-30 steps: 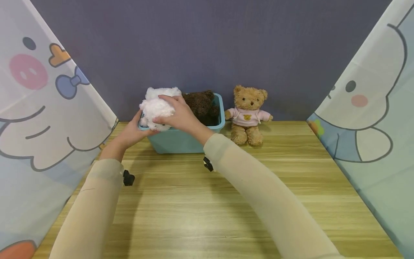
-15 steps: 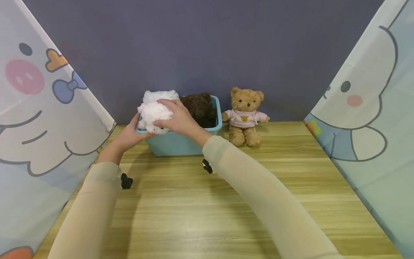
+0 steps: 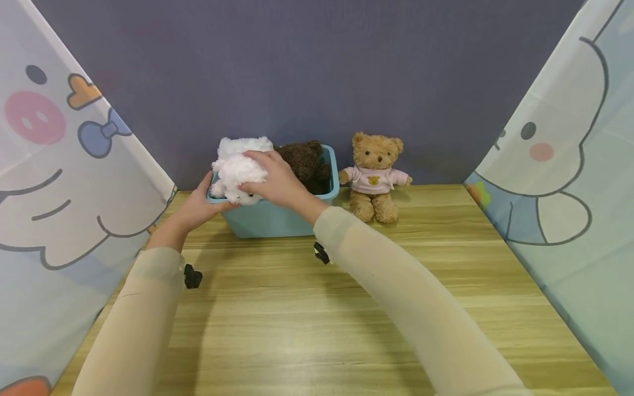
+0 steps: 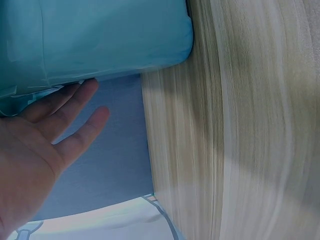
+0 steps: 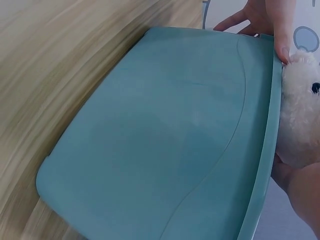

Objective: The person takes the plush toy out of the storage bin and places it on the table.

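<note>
In the head view my right hand (image 3: 282,181) grips a fluffy white plush toy (image 3: 239,175) at the left end of a light-blue storage bin (image 3: 274,220). More white fluff (image 3: 242,145) rises behind it. A dark eye shows on the toy's white face (image 5: 300,115) in the right wrist view. My left hand (image 3: 195,208) holds the bin's left front corner, thumb along the rim and fingers at the end wall. The left wrist view shows the fingers (image 4: 72,140) long and spread, fingertips right at the bin (image 4: 110,40). A dark brown plush bear (image 3: 303,160) sits in the bin's right part.
A tan teddy bear (image 3: 377,179) in a pink hoodie sits right of the bin, near the grey back wall (image 3: 317,66). Cartoon-printed cloths (image 3: 59,176) flank the wooden table (image 3: 277,313) on both sides.
Hands, bin and toys keep nearly the same places. The head view has shifted slightly, and the white toy under my right hand has moved only a little.
</note>
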The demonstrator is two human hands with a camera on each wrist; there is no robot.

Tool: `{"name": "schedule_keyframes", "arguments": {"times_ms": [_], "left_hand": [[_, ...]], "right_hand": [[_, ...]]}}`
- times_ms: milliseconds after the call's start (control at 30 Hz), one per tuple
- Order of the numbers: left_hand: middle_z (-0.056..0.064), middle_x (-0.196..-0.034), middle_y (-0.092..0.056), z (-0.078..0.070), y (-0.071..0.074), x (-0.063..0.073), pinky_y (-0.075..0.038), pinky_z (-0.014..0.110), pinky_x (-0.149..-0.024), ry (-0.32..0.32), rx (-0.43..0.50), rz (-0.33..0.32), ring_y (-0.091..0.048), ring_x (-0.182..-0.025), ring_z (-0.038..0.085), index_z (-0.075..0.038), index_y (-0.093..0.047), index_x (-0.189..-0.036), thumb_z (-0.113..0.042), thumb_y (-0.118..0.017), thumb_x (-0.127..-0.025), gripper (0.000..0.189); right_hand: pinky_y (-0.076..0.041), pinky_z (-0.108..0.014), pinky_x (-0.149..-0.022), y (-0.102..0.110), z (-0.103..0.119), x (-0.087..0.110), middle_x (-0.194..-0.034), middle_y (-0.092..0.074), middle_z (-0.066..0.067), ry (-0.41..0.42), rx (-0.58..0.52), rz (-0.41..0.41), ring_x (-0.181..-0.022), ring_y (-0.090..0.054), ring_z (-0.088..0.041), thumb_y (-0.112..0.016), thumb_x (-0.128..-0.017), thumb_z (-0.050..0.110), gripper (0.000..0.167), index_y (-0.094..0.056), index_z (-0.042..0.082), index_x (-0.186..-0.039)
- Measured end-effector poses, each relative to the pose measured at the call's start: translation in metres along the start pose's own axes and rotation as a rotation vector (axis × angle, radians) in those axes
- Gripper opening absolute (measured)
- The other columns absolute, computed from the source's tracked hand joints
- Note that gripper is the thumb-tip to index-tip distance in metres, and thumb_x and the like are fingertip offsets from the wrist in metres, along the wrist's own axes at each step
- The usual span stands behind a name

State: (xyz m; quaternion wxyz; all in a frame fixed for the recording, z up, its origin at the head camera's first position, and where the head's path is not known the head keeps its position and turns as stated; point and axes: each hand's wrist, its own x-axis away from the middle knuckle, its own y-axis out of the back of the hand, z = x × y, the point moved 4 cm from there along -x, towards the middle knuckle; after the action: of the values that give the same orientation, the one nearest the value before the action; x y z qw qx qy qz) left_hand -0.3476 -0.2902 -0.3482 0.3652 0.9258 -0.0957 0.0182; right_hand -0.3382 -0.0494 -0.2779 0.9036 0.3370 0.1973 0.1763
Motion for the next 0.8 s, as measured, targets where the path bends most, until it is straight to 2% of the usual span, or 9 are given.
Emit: {"name": "schedule_keyframes", "arguments": {"times_ms": [333, 533, 800], "left_hand": [[0.016, -0.179, 0.014, 0.0, 0.0, 0.002, -0.021, 0.077, -0.126, 0.035, -0.009, 0.011, -0.002, -0.164, 0.052, -0.027, 0.027, -0.167, -0.064, -0.073, -0.093, 0.129], [0.016, -0.179, 0.014, -0.001, 0.0, 0.003, -0.021, 0.079, -0.124, 0.06, -0.036, 0.008, -0.003, -0.163, 0.055, -0.03, 0.028, -0.166, -0.071, -0.072, -0.091, 0.132], [0.018, -0.179, 0.011, -0.002, -0.001, 0.004, -0.02, 0.08, -0.124, 0.069, -0.022, 0.005, -0.003, -0.163, 0.056, -0.031, 0.028, -0.166, -0.07, -0.074, -0.09, 0.132]], "right_hand": [[-0.048, -0.051, -0.12, 0.008, 0.002, 0.007, -0.165, -0.039, 0.003, 0.006, -0.011, -0.018, -0.153, -0.042, -0.024, -0.077, -0.097, 0.05, 0.074, -0.043, 0.04, -0.162], [-0.045, -0.05, -0.122, 0.028, 0.01, 0.014, -0.165, -0.041, 0.004, 0.029, -0.011, -0.044, -0.154, -0.04, -0.021, -0.077, -0.096, 0.049, 0.073, -0.045, 0.039, -0.161], [-0.046, -0.048, -0.12, 0.054, 0.022, 0.022, -0.165, -0.042, 0.007, 0.088, -0.03, -0.09, -0.152, -0.043, -0.016, -0.079, -0.095, 0.049, 0.074, -0.046, 0.039, -0.16]]}}
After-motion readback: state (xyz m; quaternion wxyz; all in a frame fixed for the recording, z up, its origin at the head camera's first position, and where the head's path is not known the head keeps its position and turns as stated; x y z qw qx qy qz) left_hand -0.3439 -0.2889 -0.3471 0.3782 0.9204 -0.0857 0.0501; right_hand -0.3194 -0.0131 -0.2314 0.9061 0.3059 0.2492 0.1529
